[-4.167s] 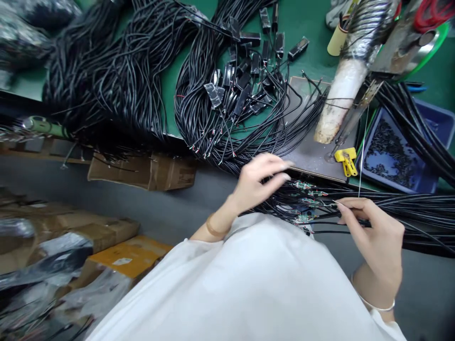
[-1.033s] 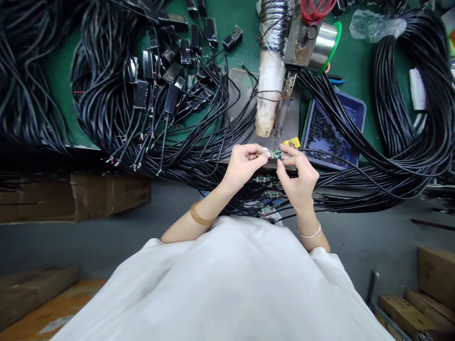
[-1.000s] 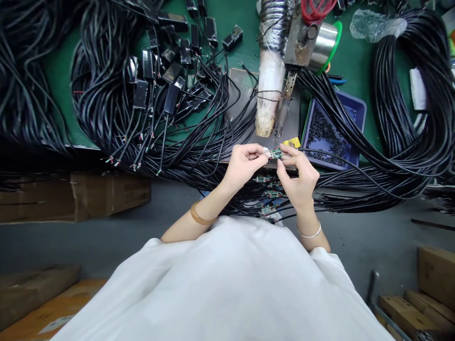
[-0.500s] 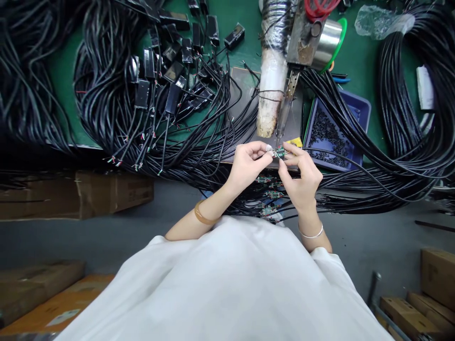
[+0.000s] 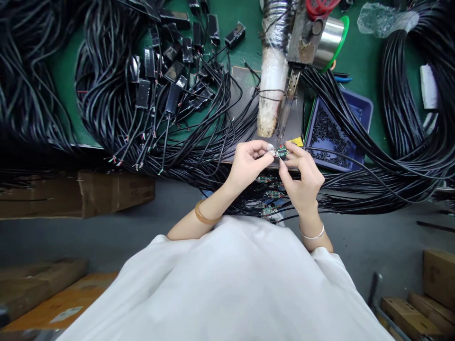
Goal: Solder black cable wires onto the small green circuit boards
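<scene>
A small green circuit board (image 5: 282, 151) with fine wires sits between my two hands, just below the tip of a soldering iron (image 5: 287, 102) in its metal holder. My left hand (image 5: 249, 163) is closed, thumb and forefinger pinching a thin wire end at the board's left side. My right hand (image 5: 302, 177) is closed too, its fingertips round the board's right end, where a black cable runs off to the right. The exact grip of its thumb is hard to make out. More wired circuit boards (image 5: 274, 194) hang below my hands at the bench edge.
A white wrapped tube (image 5: 269, 102) stands left of the iron, a solder spool (image 5: 329, 42) to its right. A purple tray (image 5: 366, 113) holds small black pieces. Bundled black cables (image 5: 394, 94) lie right, black boxes on cables (image 5: 174, 97) left. Cardboard boxes (image 5: 117, 193) stand below.
The hands stay almost in place at the board, with tiny finger shifts. The board looks slightly turned, showing more of its components. The whole view has shifted slightly.
</scene>
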Demonstrator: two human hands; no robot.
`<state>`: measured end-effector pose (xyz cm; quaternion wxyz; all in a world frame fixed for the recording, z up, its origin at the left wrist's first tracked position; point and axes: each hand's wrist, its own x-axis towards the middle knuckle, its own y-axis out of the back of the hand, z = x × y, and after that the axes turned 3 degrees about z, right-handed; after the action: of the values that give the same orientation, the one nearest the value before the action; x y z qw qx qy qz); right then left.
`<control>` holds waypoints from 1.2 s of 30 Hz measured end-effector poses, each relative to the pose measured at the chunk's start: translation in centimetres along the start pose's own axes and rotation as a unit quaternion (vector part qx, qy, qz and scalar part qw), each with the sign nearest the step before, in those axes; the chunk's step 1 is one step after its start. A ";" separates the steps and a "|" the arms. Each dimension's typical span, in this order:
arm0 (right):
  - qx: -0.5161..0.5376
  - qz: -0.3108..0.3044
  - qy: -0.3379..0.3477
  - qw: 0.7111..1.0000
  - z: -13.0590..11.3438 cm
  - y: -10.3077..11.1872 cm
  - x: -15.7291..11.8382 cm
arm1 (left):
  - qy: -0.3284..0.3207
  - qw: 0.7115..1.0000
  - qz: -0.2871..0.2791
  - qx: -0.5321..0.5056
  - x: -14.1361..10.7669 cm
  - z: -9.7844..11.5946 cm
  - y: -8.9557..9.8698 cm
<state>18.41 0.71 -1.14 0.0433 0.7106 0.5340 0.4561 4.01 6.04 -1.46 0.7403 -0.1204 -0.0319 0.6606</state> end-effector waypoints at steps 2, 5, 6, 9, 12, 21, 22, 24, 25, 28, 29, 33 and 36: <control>-0.006 -0.001 0.002 1.000 -0.1 0.0 -0.1 | 0.000 1.000 -0.001 -0.005 0.0 0.0 0.0; -0.016 -0.009 -0.002 1.000 -0.2 0.1 -0.1 | 0.008 1.000 0.000 -0.010 0.0 0.0 0.0; -0.018 -0.011 -0.002 1.000 -0.3 0.1 -0.1 | 0.012 1.000 0.001 -0.012 0.0 0.0 0.0; -0.015 -0.018 0.003 1.000 -0.3 0.2 0.0 | 0.018 1.000 -0.002 -0.020 0.0 0.1 0.0; -0.014 -0.032 0.006 0.999 -0.3 0.3 -0.1 | 0.022 1.000 -0.010 -0.017 -0.1 0.2 0.1; -0.029 -0.019 -0.012 0.999 -0.1 0.4 0.0 | 0.010 1.000 -0.010 -0.019 -0.4 -0.4 -0.1; -0.029 -0.018 -0.012 0.999 -0.1 0.4 0.1 | 0.007 1.000 -0.010 -0.019 -0.4 -0.4 -0.2; -0.028 -0.016 -0.011 0.999 -0.2 0.3 0.1 | 0.004 1.000 -0.007 -0.018 -0.4 -0.4 -0.2; -0.028 -0.014 -0.012 0.999 -0.2 0.3 0.1 | 0.003 1.000 -0.004 -0.017 -0.5 -0.3 -0.2; -0.023 -0.008 -0.017 1.000 -0.2 0.4 0.0 | 0.006 1.000 0.000 -0.018 -0.6 -0.3 -0.1; -0.021 -0.008 -0.019 1.000 -0.2 0.4 0.0 | 0.009 1.000 0.001 -0.019 -0.6 -0.3 -0.1; -0.020 -0.015 -0.019 0.999 -0.1 0.3 0.0 | 0.015 1.000 -0.002 -0.024 -0.6 -0.5 -0.1; -0.023 -0.015 -0.017 0.999 -0.1 0.3 0.1 | 0.007 1.000 -0.001 -0.023 -0.6 -0.6 -0.1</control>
<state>18.61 0.62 -0.88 0.0754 0.7090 0.5327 0.4560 4.17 5.40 -1.92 0.7382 -0.1419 -0.0423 0.6581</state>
